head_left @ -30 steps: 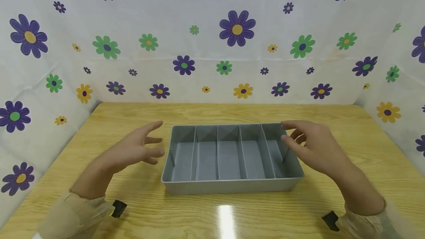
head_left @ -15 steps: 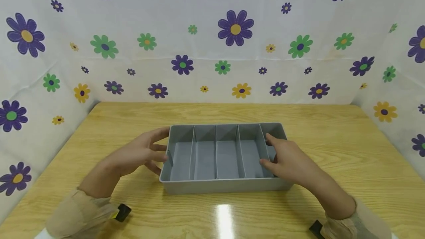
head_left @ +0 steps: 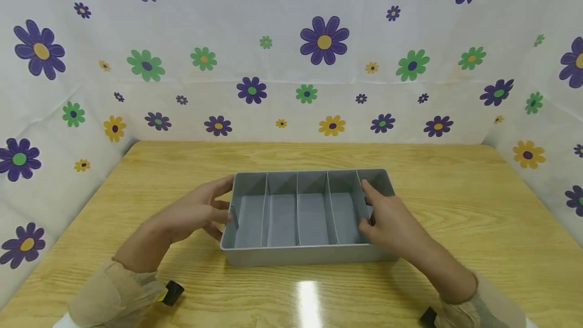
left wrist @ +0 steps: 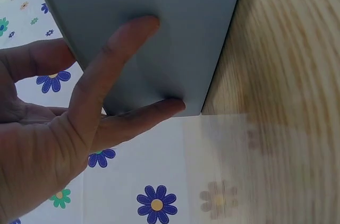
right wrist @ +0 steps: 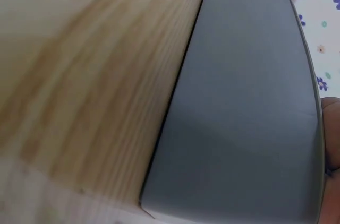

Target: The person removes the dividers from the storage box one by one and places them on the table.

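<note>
A grey divided tray [head_left: 309,254] with several long compartments lies on the wooden table. My left hand [head_left: 200,209] holds its left end wall. In the left wrist view two fingers [left wrist: 119,49] press on the outside of that wall, while another digit reaches over the rim. From the right, my right hand [head_left: 393,219] reaches into the tray, its index finger and thumb at the rightmost divider [head_left: 334,216]; its other fingers are mostly hidden. The right wrist view shows the tray's outer wall [right wrist: 239,102], with parts of the right hand along the rim.
Around the tray spreads a yellow wooden table [head_left: 478,206]. A white cloth [head_left: 273,14] printed with flowers hangs behind it and along both sides. Black wrist mounts [head_left: 173,292] are strapped over the sleeves, low above the table.
Both hands have moved inward to the tray. The left hand has come from beside it onto its left end; the right has moved from the right rim to the rightmost divider.
</note>
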A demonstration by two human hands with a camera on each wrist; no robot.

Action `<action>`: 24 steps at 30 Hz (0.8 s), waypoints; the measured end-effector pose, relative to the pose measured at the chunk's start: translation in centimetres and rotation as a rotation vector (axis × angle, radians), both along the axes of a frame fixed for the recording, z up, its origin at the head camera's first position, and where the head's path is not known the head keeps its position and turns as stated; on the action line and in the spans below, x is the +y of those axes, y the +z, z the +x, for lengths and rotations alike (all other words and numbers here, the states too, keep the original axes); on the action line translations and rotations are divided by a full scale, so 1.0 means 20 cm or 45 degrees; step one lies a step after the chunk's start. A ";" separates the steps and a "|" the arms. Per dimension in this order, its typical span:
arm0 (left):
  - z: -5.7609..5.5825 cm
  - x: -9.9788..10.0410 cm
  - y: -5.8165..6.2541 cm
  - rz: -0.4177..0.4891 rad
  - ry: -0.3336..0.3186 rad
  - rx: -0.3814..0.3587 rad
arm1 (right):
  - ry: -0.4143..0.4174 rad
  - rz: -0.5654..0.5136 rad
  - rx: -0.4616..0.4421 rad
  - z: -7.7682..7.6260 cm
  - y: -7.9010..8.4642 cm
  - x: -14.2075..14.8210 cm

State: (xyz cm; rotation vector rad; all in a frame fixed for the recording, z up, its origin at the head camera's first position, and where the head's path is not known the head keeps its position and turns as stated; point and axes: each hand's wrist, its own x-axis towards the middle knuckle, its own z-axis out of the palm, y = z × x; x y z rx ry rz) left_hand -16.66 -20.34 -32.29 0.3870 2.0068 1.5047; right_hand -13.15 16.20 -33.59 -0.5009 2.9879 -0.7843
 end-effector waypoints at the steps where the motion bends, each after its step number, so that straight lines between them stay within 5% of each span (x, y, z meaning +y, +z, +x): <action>1: 0.00 0.01 0.00 -0.001 -0.002 0.000 | -0.013 -0.001 -0.006 0.00 0.00 0.00; 24: 0.01 0.01 0.01 0.007 -0.035 0.018 | -0.131 -0.105 0.082 0.01 -0.01 -0.01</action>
